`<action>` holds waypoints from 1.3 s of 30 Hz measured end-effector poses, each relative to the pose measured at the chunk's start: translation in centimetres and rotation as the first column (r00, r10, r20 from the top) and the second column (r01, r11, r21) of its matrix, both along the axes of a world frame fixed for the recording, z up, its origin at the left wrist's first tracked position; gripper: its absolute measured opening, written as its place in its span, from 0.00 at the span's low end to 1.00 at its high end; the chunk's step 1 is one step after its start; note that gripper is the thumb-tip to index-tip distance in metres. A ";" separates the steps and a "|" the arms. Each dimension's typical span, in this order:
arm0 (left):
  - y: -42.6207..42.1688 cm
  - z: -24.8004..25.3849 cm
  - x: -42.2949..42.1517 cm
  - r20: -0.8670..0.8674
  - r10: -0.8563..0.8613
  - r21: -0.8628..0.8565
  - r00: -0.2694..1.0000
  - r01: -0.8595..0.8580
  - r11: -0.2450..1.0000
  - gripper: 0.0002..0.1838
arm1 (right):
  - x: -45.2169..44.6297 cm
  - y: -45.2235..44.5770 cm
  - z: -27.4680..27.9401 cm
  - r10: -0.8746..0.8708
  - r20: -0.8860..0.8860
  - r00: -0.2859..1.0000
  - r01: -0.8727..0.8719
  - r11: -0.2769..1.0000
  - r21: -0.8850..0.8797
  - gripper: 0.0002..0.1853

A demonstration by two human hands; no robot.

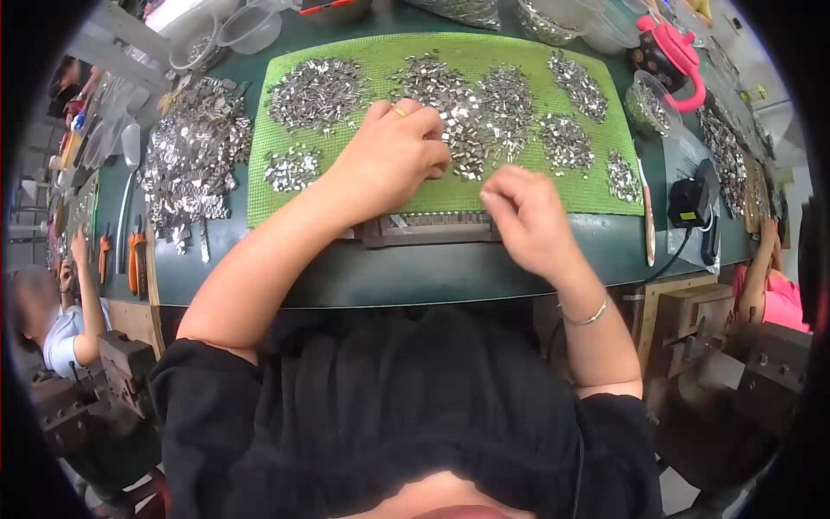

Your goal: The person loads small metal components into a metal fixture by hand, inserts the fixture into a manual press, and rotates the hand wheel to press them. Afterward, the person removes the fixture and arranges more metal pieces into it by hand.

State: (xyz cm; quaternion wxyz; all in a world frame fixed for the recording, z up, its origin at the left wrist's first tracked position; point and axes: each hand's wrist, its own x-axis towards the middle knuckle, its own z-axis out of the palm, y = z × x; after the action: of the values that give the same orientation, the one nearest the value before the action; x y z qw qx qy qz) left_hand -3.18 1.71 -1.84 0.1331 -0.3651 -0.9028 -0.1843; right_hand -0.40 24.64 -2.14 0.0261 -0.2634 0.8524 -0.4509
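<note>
My left hand, with a ring on one finger, is over the green mesh mat. Its fingers are curled down at the edge of a pile of small shiny metal pieces, and its fingertips are hidden. My right hand, a bracelet on its wrist, has thumb and forefinger pinched together at the right end of a long dark metal holder. Anything in the pinch is too small to make out. Small metal pieces stand in a row along the holder, which lies at the mat's front edge.
More piles of metal pieces cover the mat. Flat metal strips are heaped at left, near orange-handled pliers. Clear tubs line the back. A pink-lidded mug and black adapter stand at right. Other people sit on both sides.
</note>
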 end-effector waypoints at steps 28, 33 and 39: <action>3.1 0.3 7.4 -0.051 0.005 0.004 0.999 -0.005 1.000 0.14 | 3.5 3.0 -2.1 -0.002 -0.413 0.911 0.041 0.995 0.086 0.20; -2.3 2.6 9.5 0.076 0.294 0.017 0.953 -0.296 0.955 0.32 | 3.5 3.7 -2.5 -0.173 -0.496 0.851 0.184 0.983 -0.029 0.17; -9.7 0.9 13.6 -0.042 0.634 -0.218 0.772 -0.626 0.749 0.23 | 3.8 4.2 -2.3 -0.174 -0.391 0.904 0.246 0.959 0.143 0.14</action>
State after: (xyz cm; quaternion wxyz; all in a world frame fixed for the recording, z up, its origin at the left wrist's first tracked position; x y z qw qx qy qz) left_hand 10.44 -8.00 -0.96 0.1305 -0.0486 -0.9897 -0.0340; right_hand 3.38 28.84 -4.49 -0.1608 -0.2471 0.9040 -0.3096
